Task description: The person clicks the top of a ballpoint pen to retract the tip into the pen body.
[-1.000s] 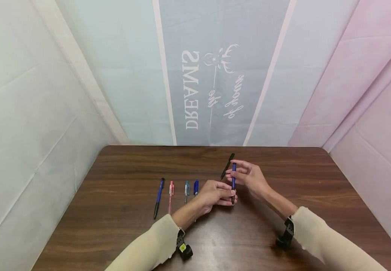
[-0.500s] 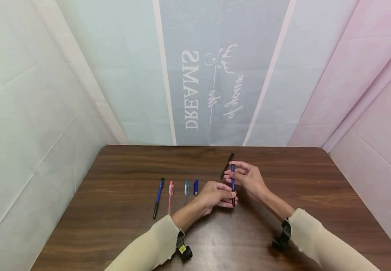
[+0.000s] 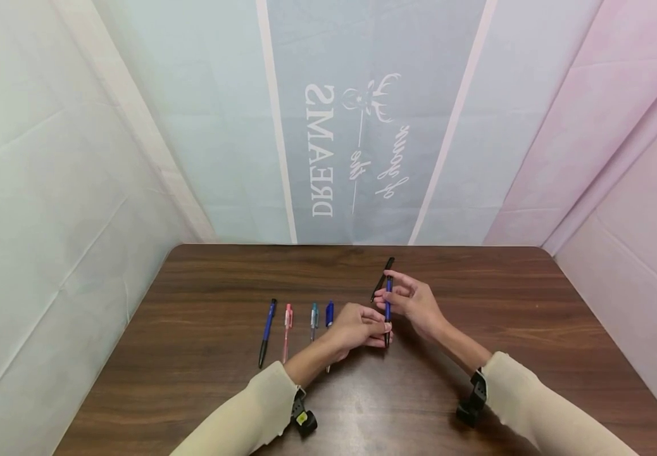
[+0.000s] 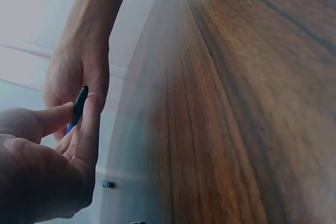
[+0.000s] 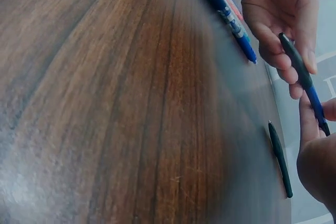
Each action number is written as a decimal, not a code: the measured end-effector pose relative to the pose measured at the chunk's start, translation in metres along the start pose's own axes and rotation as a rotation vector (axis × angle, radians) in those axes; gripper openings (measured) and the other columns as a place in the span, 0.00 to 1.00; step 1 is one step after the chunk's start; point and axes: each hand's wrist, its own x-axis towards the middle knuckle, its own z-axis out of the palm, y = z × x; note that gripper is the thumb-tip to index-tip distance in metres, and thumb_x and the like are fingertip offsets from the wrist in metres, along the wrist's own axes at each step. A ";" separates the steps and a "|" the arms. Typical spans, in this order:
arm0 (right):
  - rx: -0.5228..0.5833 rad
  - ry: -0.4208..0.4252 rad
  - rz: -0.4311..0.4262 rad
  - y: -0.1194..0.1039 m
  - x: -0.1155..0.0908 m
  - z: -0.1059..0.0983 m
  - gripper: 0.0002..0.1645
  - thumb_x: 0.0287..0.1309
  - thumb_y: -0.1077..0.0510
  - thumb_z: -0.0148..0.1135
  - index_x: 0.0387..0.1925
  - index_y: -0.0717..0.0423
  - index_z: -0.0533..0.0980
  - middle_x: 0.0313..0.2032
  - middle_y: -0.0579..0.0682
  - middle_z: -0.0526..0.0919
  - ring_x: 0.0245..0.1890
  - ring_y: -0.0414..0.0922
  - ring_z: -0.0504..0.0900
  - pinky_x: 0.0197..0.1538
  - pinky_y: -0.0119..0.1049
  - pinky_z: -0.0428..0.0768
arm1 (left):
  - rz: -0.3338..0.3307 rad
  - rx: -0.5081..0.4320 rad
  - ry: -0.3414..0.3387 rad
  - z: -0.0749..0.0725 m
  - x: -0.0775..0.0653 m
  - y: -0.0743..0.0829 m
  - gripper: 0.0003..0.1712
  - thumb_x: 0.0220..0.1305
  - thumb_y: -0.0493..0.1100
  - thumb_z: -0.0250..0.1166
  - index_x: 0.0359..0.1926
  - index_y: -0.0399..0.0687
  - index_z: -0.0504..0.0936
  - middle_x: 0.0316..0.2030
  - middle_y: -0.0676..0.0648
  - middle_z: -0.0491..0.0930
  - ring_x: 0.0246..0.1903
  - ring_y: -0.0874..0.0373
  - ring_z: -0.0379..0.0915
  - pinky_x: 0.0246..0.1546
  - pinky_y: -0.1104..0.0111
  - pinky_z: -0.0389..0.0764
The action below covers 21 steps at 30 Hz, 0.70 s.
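A blue pen with a black grip (image 3: 388, 305) is held upright in the head view, between both hands above the table. My left hand (image 3: 357, 327) pinches its lower black part between thumb and fingers. Higher up, my right hand (image 3: 418, 303) grips the blue barrel, with one finger at the top end. The right wrist view shows the pen's dark grip (image 5: 296, 62) in the left fingers and the blue barrel running into the right hand (image 5: 320, 161). In the left wrist view only a short dark stretch of the pen (image 4: 79, 105) shows between the fingers.
Left of the hands lie another blue pen with black grip (image 3: 268, 332), a pink pen (image 3: 288, 320), a teal pen (image 3: 314, 316) and a blue-and-clear pen (image 3: 330, 314), partly behind the left arm. A black pen (image 3: 381, 283) lies beyond the right hand on the wooden table (image 3: 192, 380).
Both hands, with the pen between them, have shifted slightly left. The grip on it looks much the same. The pens on the table have stayed in place.
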 end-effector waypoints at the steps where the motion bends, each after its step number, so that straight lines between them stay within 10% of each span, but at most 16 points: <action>1: -0.006 -0.002 0.000 0.001 0.000 0.000 0.37 0.72 0.71 0.62 0.78 0.66 0.62 0.50 0.72 0.86 0.44 0.50 0.92 0.50 0.40 0.89 | 0.004 0.011 0.001 -0.001 0.000 0.000 0.05 0.69 0.28 0.69 0.43 0.27 0.86 0.38 0.33 0.90 0.34 0.53 0.89 0.41 0.61 0.91; 21: -0.081 -0.078 -0.033 0.009 -0.001 0.007 0.41 0.70 0.69 0.66 0.79 0.67 0.60 0.54 0.76 0.83 0.44 0.47 0.92 0.50 0.41 0.89 | 0.048 0.165 0.043 -0.010 -0.014 -0.006 0.06 0.65 0.28 0.73 0.42 0.28 0.87 0.34 0.40 0.90 0.33 0.50 0.90 0.36 0.64 0.91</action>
